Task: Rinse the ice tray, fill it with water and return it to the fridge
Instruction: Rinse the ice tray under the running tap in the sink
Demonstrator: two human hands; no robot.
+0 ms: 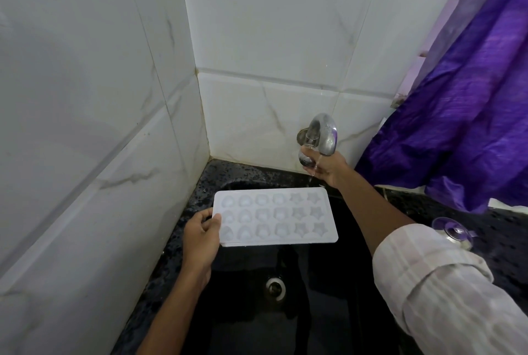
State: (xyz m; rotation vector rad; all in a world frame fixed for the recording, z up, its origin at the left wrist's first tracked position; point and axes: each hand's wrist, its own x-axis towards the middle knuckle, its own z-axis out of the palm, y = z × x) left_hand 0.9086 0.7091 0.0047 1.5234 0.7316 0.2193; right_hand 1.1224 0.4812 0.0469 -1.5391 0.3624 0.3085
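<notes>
Fingers of the left hand (201, 233) clamp the short left end of the white ice tray (275, 217), its long axis level across the black sink (328, 311), while the right hand (328, 167) grips the tap (324, 134) just beyond the tray's far right corner.

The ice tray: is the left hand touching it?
Touching. The head view shows the left hand gripping the short left edge of the ice tray, thumb on top.

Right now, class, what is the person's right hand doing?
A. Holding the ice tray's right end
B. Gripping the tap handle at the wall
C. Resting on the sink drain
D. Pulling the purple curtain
B: the right hand is at the tap, while only the left hand holds the ice tray.
</notes>
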